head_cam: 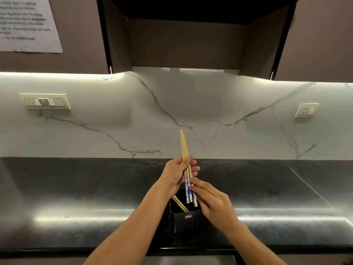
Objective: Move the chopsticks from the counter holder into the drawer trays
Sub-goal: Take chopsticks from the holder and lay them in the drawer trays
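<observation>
A black holder (185, 219) stands on the dark counter (76, 197) near its front edge. My left hand (177, 174) is closed around a bundle of wooden chopsticks (184, 148) with blue-and-white patterned ends, held upright above the holder. My right hand (214, 203) pinches the patterned lower ends of the same bundle. Two plain wooden chopsticks (180, 204) lean inside the holder at its left. No drawer tray is visible.
A white marble backsplash (172, 115) rises behind the counter, with a switch plate (44, 101) at left and a socket (306, 110) at right. Dark upper cabinets (191, 35) hang overhead. A printed paper sheet (28, 23) is on the top-left wall.
</observation>
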